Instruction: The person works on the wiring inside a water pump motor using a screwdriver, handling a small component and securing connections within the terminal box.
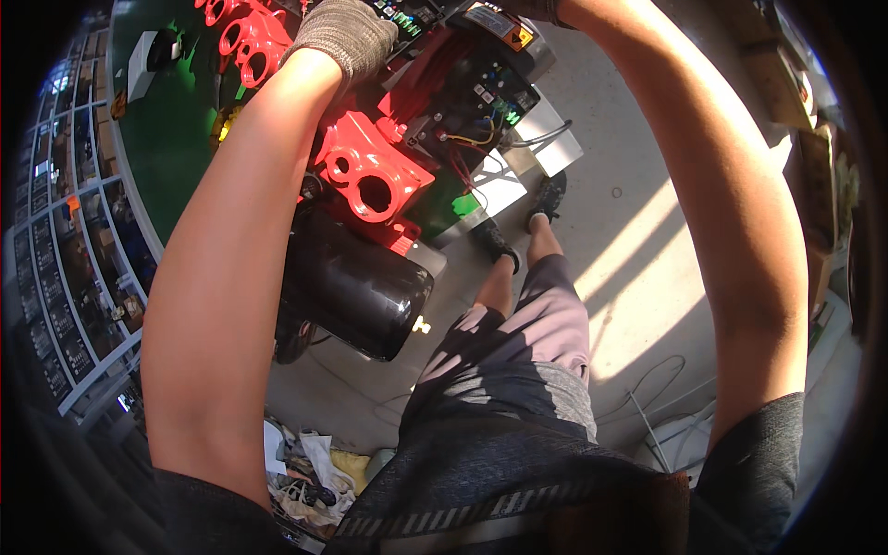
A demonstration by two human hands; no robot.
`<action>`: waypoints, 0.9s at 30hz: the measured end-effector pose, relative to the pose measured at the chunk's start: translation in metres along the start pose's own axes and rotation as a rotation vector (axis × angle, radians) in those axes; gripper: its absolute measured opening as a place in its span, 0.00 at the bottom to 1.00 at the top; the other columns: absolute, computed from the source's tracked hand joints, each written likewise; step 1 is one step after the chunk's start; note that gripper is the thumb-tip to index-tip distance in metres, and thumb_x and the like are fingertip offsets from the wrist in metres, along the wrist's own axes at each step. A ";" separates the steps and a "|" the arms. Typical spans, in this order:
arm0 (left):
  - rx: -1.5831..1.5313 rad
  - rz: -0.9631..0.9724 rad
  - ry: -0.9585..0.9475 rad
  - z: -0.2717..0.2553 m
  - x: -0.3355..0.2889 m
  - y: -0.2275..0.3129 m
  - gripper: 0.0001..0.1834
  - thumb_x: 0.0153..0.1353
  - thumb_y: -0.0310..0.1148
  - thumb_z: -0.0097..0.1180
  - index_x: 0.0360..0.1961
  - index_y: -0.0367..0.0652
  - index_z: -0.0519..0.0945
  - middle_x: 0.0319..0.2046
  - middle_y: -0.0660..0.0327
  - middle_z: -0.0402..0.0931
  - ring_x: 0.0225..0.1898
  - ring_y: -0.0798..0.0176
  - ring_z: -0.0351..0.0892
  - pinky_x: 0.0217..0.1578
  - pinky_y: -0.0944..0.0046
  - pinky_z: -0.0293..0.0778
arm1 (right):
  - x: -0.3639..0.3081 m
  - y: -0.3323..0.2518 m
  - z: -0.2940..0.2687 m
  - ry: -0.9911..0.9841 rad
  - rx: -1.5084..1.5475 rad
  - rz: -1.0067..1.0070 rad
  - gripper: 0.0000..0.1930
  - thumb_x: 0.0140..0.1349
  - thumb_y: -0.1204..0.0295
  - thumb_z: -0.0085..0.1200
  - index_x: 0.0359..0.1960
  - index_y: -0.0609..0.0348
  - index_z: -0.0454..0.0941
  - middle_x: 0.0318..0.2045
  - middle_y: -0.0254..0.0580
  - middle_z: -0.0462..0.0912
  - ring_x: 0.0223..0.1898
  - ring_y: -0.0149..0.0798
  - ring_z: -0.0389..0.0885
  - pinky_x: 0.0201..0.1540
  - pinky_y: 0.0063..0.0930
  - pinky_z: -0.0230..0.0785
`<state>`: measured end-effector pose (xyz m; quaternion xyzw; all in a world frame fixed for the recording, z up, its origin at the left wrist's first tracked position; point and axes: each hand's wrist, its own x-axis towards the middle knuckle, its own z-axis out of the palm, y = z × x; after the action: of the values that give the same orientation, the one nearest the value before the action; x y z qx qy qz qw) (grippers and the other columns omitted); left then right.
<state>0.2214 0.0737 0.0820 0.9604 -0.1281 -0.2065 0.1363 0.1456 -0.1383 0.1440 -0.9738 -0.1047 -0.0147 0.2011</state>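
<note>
My left hand (pixel 347 37), in a grey knitted glove, reaches over the far end of the bench. It is beside a circuit board with green terminals (pixel 403 20); its fingers are mostly hidden. Of my right hand (pixel 544 9) only the gloved edge shows at the top rim, near a grey housing with a yellow warning label (pixel 518 35). Nearer to me lies an open black unit with a circuit board (pixel 490 97), with red, yellow and green wires coming out. A red casting with round holes (pixel 370 171) sits below my left wrist.
A large black cylinder (pixel 356 287) stands at the bench's near end. More red castings (pixel 250 42) and a white box (pixel 141 67) are on the green bench top (pixel 153 157). Shelving (pixel 79 222) lines the left. A cable (pixel 546 137) hangs out over the floor (pixel 620 148).
</note>
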 end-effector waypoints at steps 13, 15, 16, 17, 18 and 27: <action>0.534 0.238 0.086 -0.001 0.019 -0.006 0.17 0.59 0.43 0.55 0.37 0.40 0.85 0.34 0.50 0.84 0.40 0.49 0.84 0.48 0.54 0.76 | -0.148 -0.025 -0.038 0.510 0.305 0.339 0.05 0.70 0.76 0.49 0.45 0.59 0.69 0.28 0.39 0.76 0.32 0.34 0.81 0.36 0.29 0.76; 0.829 0.435 -0.109 -0.006 0.006 0.005 0.18 0.60 0.44 0.56 0.37 0.40 0.85 0.34 0.49 0.84 0.40 0.50 0.84 0.47 0.54 0.77 | -0.176 0.026 -0.023 0.469 0.691 0.418 0.07 0.69 0.74 0.52 0.46 0.58 0.71 0.31 0.39 0.78 0.33 0.37 0.82 0.38 0.32 0.77; 0.810 0.431 -0.120 -0.008 0.010 0.000 0.18 0.60 0.45 0.57 0.37 0.39 0.85 0.34 0.49 0.84 0.40 0.51 0.84 0.47 0.55 0.77 | -0.192 0.035 -0.018 0.523 0.649 0.362 0.11 0.69 0.72 0.54 0.51 0.58 0.74 0.37 0.42 0.82 0.36 0.38 0.84 0.43 0.33 0.78; 0.808 0.450 -0.120 -0.006 0.012 0.001 0.18 0.60 0.45 0.57 0.37 0.39 0.85 0.34 0.49 0.84 0.40 0.51 0.84 0.47 0.55 0.77 | -0.207 0.039 -0.016 0.577 0.592 0.318 0.16 0.69 0.70 0.56 0.57 0.57 0.77 0.42 0.45 0.86 0.40 0.40 0.87 0.47 0.34 0.79; 0.771 0.409 -0.102 -0.006 0.012 0.000 0.19 0.60 0.45 0.57 0.38 0.39 0.85 0.34 0.49 0.84 0.39 0.51 0.85 0.46 0.55 0.77 | -0.217 0.039 -0.012 0.584 0.596 0.323 0.16 0.69 0.70 0.56 0.57 0.57 0.77 0.42 0.45 0.86 0.40 0.40 0.87 0.47 0.34 0.79; 0.193 0.061 -0.031 -0.002 -0.004 0.017 0.14 0.61 0.37 0.53 0.36 0.38 0.84 0.27 0.51 0.84 0.29 0.56 0.85 0.36 0.56 0.80 | -0.269 0.021 0.016 0.481 0.791 0.575 0.16 0.70 0.69 0.57 0.56 0.57 0.75 0.43 0.43 0.83 0.43 0.35 0.84 0.50 0.31 0.78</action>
<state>0.2158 0.0592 0.0909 0.9614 -0.1788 -0.2036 0.0475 -0.1132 -0.2042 0.1017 -0.7826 0.2171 -0.1410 0.5662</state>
